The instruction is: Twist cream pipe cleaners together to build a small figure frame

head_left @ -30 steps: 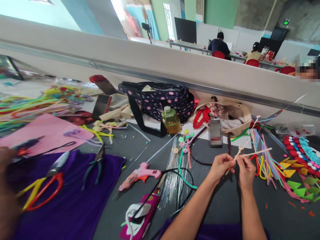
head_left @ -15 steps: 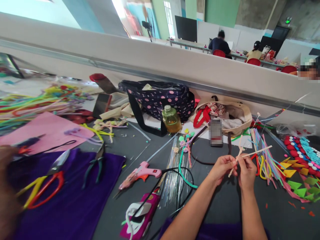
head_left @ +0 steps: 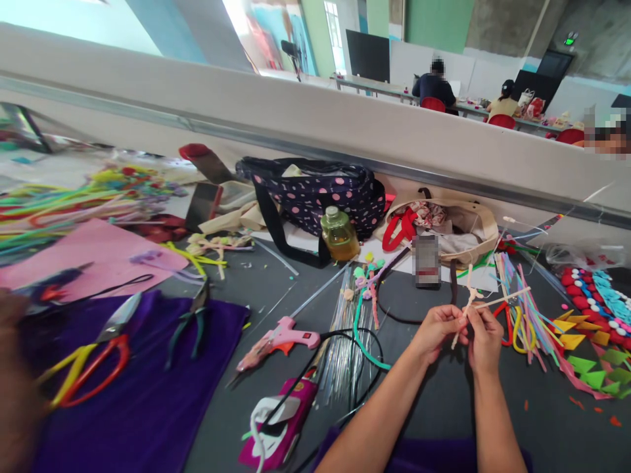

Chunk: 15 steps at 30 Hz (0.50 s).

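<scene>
My left hand and my right hand meet above the dark grey table, both pinching a cream pipe cleaner piece. It is twisted at the middle, with one end pointing up and another sticking out to the right. Just right of my hands lies a bundle of coloured pipe cleaners. A pink glue gun rests to the left with its black cord looping toward me.
Scissors with red and yellow handles and green pliers lie on purple cloth. A polka-dot bag, a bottle of yellow liquid and a beige tote stand by the white partition. Felt triangles lie at right. Other people sit far behind.
My hands stay together and turn the cream pipe cleaner slightly; its upper end now points more upright. The view shifts a little.
</scene>
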Each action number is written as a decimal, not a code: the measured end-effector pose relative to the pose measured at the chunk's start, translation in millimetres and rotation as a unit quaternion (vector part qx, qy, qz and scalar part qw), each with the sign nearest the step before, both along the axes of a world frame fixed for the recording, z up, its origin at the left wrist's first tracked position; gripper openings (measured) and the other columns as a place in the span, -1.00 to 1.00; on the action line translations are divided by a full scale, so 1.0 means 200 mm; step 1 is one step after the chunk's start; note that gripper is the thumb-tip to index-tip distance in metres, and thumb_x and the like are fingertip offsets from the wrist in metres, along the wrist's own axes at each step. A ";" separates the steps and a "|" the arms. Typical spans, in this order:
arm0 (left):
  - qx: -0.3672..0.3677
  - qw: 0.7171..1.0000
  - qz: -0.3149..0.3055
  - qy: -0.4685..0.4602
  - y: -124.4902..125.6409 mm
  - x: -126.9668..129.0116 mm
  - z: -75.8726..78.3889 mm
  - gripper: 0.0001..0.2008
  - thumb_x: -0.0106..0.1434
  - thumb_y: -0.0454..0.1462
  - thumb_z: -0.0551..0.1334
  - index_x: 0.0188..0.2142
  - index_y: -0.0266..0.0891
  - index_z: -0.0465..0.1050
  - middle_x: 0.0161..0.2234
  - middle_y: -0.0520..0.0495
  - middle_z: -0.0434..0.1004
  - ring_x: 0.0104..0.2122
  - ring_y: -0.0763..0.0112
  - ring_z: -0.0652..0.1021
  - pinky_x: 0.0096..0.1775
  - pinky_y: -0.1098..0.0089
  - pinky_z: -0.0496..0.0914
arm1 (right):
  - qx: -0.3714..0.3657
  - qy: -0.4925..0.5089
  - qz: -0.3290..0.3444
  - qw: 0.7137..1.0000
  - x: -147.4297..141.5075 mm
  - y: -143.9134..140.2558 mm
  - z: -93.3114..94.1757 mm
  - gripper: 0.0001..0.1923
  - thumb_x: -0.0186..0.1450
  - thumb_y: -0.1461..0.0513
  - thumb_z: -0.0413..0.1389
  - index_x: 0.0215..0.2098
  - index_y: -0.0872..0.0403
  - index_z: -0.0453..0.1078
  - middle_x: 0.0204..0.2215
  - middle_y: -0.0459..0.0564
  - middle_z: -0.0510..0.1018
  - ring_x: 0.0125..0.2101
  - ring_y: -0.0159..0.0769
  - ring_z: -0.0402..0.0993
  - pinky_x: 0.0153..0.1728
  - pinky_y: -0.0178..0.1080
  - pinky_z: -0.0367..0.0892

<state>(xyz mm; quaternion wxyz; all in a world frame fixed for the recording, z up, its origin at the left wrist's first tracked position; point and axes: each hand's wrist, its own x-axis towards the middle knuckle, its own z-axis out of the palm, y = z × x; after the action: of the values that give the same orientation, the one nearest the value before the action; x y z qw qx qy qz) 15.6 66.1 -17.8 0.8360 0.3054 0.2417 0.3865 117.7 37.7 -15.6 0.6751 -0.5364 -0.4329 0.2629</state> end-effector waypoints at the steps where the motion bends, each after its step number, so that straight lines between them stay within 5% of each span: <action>1: -0.003 1.000 -0.010 -0.009 0.00 0.00 0.00 -0.65 -0.10 -0.17 0.44 -0.49 -0.36 0.36 -0.61 -0.03 0.48 -0.67 0.47 0.48 -0.56 0.50 0.33 | -0.002 0.016 0.006 1.000 0.00 0.00 0.00 -0.73 0.19 0.08 0.15 -0.54 0.09 0.40 -0.50 -0.06 0.42 -0.43 -0.31 0.37 -0.40 -0.27 0.29; 6: -0.007 0.998 -0.054 -0.021 -0.01 0.00 0.01 -0.64 -0.08 -0.14 0.43 -0.49 -0.37 0.36 -0.61 -0.02 0.46 -0.68 0.49 0.48 -0.56 0.52 0.33 | -0.007 0.042 0.022 0.999 0.00 -0.02 0.00 -0.71 0.18 0.05 0.16 -0.56 0.08 0.37 -0.51 -0.06 0.41 -0.46 -0.31 0.37 -0.46 -0.28 0.31; 11: 0.025 0.999 0.034 0.035 0.00 0.02 0.01 -0.57 -0.17 -0.14 0.47 -0.43 -0.37 0.37 -0.57 0.00 0.48 -0.63 0.46 0.51 -0.52 0.49 0.38 | 0.003 -0.073 -0.027 0.997 0.03 -0.01 0.00 -0.77 0.19 0.13 0.16 -0.55 0.08 0.39 -0.48 -0.06 0.43 -0.36 -0.26 0.38 -0.28 -0.21 0.29; 15: 0.030 0.997 0.054 0.056 0.00 0.01 0.01 -0.59 -0.17 -0.14 0.47 -0.48 -0.37 0.37 -0.60 0.00 0.46 -0.64 0.43 0.52 -0.56 0.51 0.34 | 0.004 -0.049 -0.026 0.998 0.04 0.01 -0.02 -0.77 0.20 0.13 0.16 -0.53 0.10 0.42 -0.46 -0.05 0.46 -0.34 -0.26 0.38 -0.23 -0.19 0.26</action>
<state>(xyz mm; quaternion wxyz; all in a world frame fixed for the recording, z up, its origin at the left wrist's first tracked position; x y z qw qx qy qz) 17.8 66.6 -15.5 0.7894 0.3382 0.2922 0.4208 125.7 38.9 -19.0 0.6617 -0.5569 -0.4527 0.2171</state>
